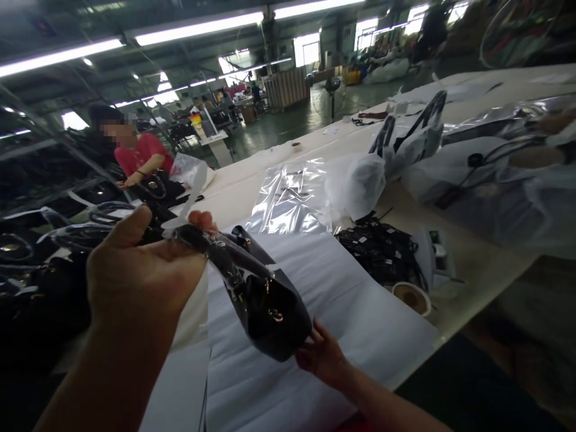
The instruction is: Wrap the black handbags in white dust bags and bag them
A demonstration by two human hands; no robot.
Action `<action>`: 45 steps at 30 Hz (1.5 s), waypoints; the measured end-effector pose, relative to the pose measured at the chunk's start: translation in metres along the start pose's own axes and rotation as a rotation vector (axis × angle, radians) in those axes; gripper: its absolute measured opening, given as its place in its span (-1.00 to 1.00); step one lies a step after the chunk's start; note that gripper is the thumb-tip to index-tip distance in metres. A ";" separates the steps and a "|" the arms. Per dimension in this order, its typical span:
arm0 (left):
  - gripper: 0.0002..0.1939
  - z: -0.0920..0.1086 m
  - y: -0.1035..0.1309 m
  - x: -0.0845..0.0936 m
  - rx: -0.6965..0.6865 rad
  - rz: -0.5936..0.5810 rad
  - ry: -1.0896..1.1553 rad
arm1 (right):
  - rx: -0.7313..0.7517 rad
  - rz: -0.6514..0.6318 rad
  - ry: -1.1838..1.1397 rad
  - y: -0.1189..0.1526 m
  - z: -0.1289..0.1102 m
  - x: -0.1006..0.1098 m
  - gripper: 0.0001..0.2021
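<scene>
A glossy black handbag [274, 315] with gold-coloured fittings is held tilted above white paper sheets [342, 300]. Its plastic-wrapped handle [225, 255] runs up to the left into my left hand [144, 270], whose fingers are bent round it while the thumb points up. A white strip [191, 195] sticks up beside those fingertips. At the bag's lower right end, my right hand [324, 357] grips the edge between its fingers and thumb.
Black straps [382, 249] lie right of the paper, near a tape roll [411, 299]. Clear plastic [290, 195] and wrapped bags [409, 138] are further back. More black bags [58, 258] stand at the left, where a person in red [144, 150] handles one.
</scene>
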State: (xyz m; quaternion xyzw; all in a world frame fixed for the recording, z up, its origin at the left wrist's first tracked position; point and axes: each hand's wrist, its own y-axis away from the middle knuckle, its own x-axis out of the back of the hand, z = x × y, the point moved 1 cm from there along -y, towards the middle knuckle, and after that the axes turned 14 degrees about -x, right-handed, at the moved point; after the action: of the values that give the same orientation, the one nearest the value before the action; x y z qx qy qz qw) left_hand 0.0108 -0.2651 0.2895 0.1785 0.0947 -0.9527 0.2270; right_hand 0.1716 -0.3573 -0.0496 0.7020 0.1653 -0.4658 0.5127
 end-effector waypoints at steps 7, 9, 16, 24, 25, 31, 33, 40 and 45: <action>-0.57 -0.021 0.004 -0.027 0.179 0.095 0.086 | 0.396 0.340 0.177 -0.012 -0.119 0.002 -0.76; -0.59 -0.029 0.003 -0.026 0.209 0.101 0.115 | 0.421 0.390 0.221 -0.022 -0.147 0.004 -0.74; -0.57 -0.056 0.000 -0.021 0.180 0.061 0.107 | 0.369 0.476 0.396 -0.043 -0.184 0.008 -0.81; -0.58 -0.073 0.015 -0.034 0.162 0.069 0.158 | 0.411 0.547 0.541 -0.047 -0.194 -0.015 -0.74; -0.60 -0.075 0.016 -0.035 0.146 0.049 0.143 | 0.430 0.550 0.573 -0.040 -0.194 -0.018 -0.73; -0.78 -0.089 0.004 -0.022 -0.006 -0.144 -0.014 | 0.384 0.255 1.285 0.067 -0.145 -0.026 -0.38; -0.76 -0.095 -0.001 -0.016 -0.027 -0.199 -0.047 | 0.340 0.085 1.873 0.106 -0.111 -0.017 -0.18; -0.60 -0.112 0.008 0.005 -0.051 -0.075 -0.166 | 0.759 0.293 2.540 0.105 -0.052 0.035 -0.74; -0.17 -0.145 0.099 0.065 -0.471 -0.820 -1.074 | 0.923 0.439 2.382 0.077 -0.077 -0.014 -0.93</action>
State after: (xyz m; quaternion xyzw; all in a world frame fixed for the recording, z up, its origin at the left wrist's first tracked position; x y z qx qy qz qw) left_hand 0.0464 -0.3399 0.1214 -0.4192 0.2326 -0.8717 -0.1018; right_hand 0.2564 -0.3193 0.0088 0.8052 0.2244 0.5214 -0.1716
